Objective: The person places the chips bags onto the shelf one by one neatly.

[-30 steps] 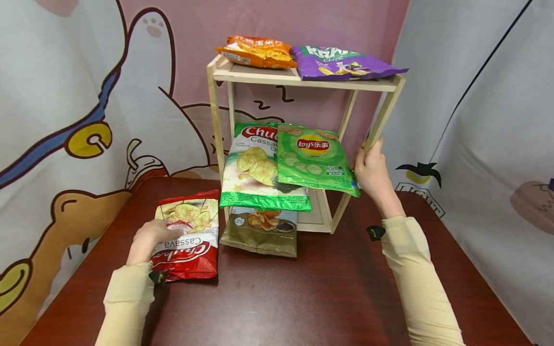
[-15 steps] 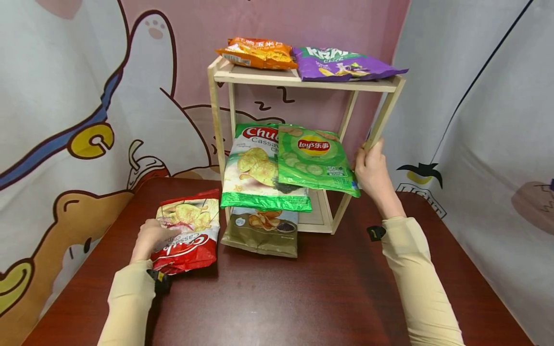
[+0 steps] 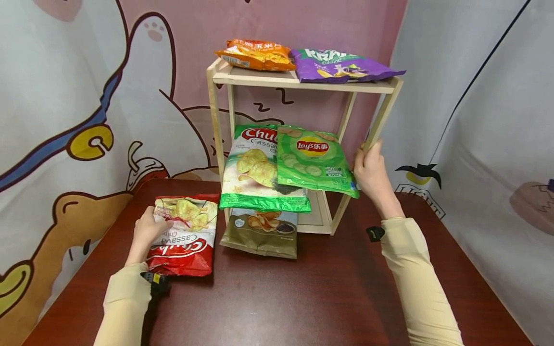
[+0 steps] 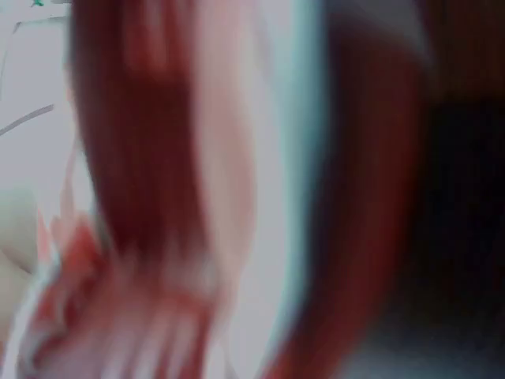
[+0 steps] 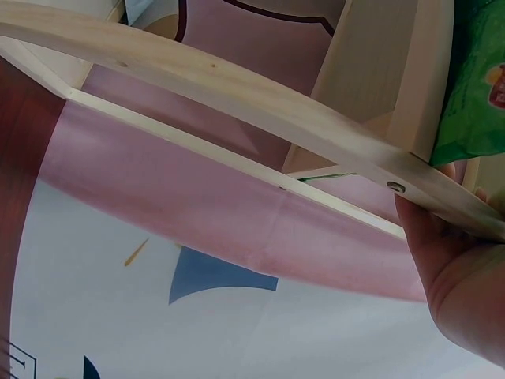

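A red and white bag of cassava chips (image 3: 183, 259) is at the left of the dark table, its printing upside down to me. My left hand (image 3: 146, 233) grips its left edge, thumb on top; the other fingers are mostly hidden. Heavy blur fills the left wrist view. My right hand (image 3: 373, 173) holds the right front post of the wooden shelf (image 3: 305, 85). In the right wrist view that hand (image 5: 465, 276) wraps the post (image 5: 237, 87), beside a green bag. On the middle level lie a green-white chip bag (image 3: 255, 175) and a green Lay's bag (image 3: 316, 166), partly overlapping.
A brown chip bag (image 3: 264, 235) sticks out from the shelf's bottom level. On top lie an orange snack bag (image 3: 257, 55) and a purple snack bag (image 3: 342, 67). The dark table (image 3: 277, 302) extends in front; printed cloth walls (image 3: 489, 120) surround it.
My left hand has turned the red chip bag slightly and shifted it a little left, its near end now farther from me. The right hand stays on the post.
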`<state>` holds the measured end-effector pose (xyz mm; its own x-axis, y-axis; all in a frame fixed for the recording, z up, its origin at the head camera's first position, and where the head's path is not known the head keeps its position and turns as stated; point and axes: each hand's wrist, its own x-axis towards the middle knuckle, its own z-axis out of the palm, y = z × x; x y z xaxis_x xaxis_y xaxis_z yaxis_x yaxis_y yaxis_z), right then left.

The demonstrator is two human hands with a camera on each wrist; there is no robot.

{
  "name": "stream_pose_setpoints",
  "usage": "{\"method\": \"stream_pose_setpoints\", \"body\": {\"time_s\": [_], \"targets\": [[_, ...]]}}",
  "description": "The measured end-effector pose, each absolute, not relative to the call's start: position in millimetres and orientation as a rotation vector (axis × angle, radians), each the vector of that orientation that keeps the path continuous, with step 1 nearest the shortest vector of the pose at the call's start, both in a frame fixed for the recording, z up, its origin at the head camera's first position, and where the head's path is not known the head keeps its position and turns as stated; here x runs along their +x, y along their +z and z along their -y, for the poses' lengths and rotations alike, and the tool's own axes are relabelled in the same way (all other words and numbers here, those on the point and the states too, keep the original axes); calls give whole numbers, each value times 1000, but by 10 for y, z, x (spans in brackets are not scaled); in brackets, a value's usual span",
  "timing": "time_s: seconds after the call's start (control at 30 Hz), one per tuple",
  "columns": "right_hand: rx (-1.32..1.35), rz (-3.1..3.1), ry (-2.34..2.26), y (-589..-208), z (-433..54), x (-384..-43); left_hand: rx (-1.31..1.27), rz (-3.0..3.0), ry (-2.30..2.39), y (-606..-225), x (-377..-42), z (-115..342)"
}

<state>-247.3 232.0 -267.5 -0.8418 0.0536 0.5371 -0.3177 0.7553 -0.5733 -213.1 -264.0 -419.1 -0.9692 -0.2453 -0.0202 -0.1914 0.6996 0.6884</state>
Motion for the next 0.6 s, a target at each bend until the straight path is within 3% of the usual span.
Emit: {"method": "stream_pose_setpoints", "body": {"time_s": [0.3,0.6], "targets": [[205,2400,919,-2683,-2325,-2474,-40,2902,-902,-3895,-2109,2731],[212,2404,924,-2689,-2314,-2482,-340,3026,-784,-3920,-2047,2871]]}}
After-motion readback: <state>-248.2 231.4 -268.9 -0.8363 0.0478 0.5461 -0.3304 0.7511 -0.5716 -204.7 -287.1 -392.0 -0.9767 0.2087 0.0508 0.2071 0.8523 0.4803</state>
